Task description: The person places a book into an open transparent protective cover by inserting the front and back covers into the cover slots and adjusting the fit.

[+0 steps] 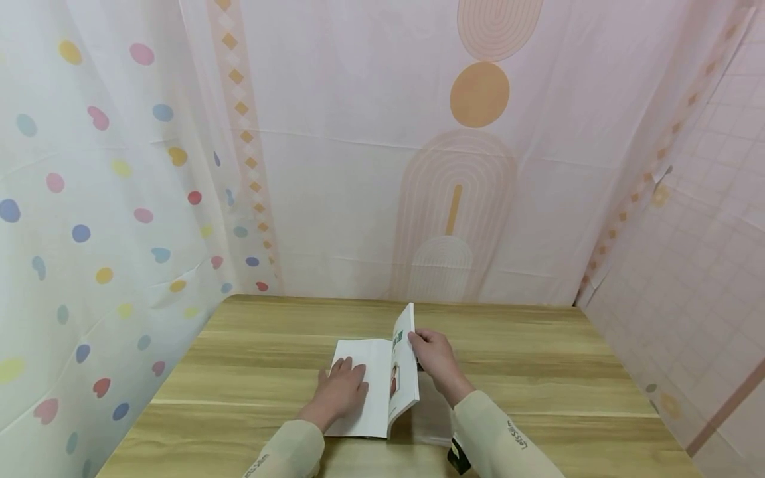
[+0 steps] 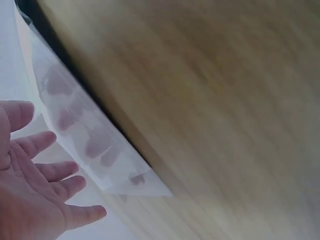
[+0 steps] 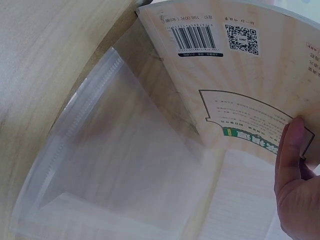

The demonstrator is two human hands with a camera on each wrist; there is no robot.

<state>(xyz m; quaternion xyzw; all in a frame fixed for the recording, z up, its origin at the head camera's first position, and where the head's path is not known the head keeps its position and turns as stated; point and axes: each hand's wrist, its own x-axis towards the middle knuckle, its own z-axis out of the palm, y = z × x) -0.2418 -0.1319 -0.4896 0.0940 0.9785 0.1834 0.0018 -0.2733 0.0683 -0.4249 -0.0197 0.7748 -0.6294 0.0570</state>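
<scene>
A paperback book lies opened on the wooden table. Its left side is a flat white page, and the remaining pages stand raised. My left hand rests on the white page with fingers spread; the left wrist view shows the hand beside a pale translucent flap. My right hand pinches the raised pages and back cover at their outer edge. In the right wrist view, that back cover shows a barcode and a QR code. A clear plastic cover spreads below it on the table.
The wooden table runs back to a patterned curtain. Polka-dot cloth hangs at the left, more cloth at the right. A small dark object lies beside the right sleeve.
</scene>
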